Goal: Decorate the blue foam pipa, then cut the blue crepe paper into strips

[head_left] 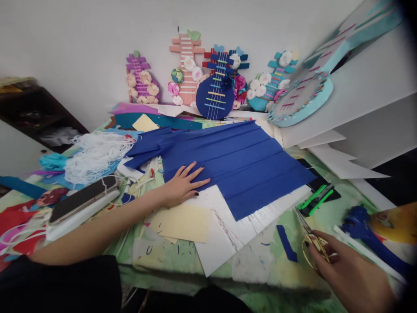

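Note:
A wide sheet of dark blue crepe paper (228, 161) is spread across the table, creased in long folds. My left hand (184, 184) lies flat on its near left edge with the fingers spread. At the right, my right hand (339, 265) is closed around the gold handles of a pair of scissors (314, 243), whose blades point away toward a green utility knife (316, 200). Beneath the crepe paper is a white board (215, 256) with reddish streaks. Pale yellow paper (185, 221) lies below my left wrist. A small blue scrap (286, 243) sits left of the scissors.
White yarn (97, 152) and a phone (84, 195) on a white box lie at the left. Several decorated paper instruments, one dark blue (215, 98), lean against the wall. Folded white board (358, 95) stands at the right, near a blue tool (374, 234).

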The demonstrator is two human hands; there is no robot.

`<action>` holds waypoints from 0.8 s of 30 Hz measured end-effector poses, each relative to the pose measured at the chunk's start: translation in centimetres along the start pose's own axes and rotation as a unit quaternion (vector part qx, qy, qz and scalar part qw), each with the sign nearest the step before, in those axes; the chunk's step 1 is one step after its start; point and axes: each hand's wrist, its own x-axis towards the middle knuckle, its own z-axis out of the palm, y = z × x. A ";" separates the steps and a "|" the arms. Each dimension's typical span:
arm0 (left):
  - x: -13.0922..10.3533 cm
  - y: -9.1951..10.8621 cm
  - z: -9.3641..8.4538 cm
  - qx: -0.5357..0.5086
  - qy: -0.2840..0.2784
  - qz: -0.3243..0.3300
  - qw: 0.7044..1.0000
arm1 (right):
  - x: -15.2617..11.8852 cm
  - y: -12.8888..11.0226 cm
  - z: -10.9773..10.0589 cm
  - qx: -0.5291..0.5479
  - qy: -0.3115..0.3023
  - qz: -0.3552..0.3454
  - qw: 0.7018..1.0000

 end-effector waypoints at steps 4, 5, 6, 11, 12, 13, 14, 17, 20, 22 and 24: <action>-0.6 1.9 -1.1 -0.026 0.092 0.006 0.995 | 0.5 -1.8 0.0 -0.041 -0.038 0.004 0.998; -0.9 2.5 -1.4 -0.040 0.100 0.016 0.994 | 0.6 -2.1 0.1 -0.049 -0.033 0.002 0.998; -1.2 3.1 -1.6 -0.053 0.095 0.024 0.994 | 0.6 -2.4 0.2 -0.058 -0.030 0.001 0.998; -2.4 5.4 -1.8 -0.077 0.023 -0.014 0.997 | 0.7 -3.4 -0.3 -0.112 -0.044 -0.021 0.993; -2.5 5.6 -1.7 -0.087 0.014 -0.025 0.996 | 0.8 -3.6 -0.5 -0.117 -0.034 -0.037 0.992; -2.5 5.7 -1.6 -0.100 0.003 -0.031 0.994 | 0.9 -3.8 -0.7 -0.117 -0.011 -0.060 0.991; -2.4 5.7 -1.5 -0.114 -0.010 -0.033 0.993 | 1.1 -4.2 -0.8 -0.107 0.020 -0.086 0.990; -1.8 5.7 -1.7 -0.139 -0.030 -0.011 0.990 | 1.7 -6.0 -1.0 -0.012 0.093 -0.169 0.981; -1.2 6.5 -2.3 -0.151 -0.024 0.023 0.988 | 1.9 -9.2 -0.7 0.138 0.028 -0.234 0.962; -0.9 7.7 -2.6 -0.159 -0.013 0.050 0.986 | 1.5 -11.8 -0.4 0.217 -0.044 -0.258 0.940; -0.6 9.2 -2.7 -0.166 0.011 0.083 0.983 | 1.0 -14.1 -0.1 0.272 -0.113 -0.269 0.917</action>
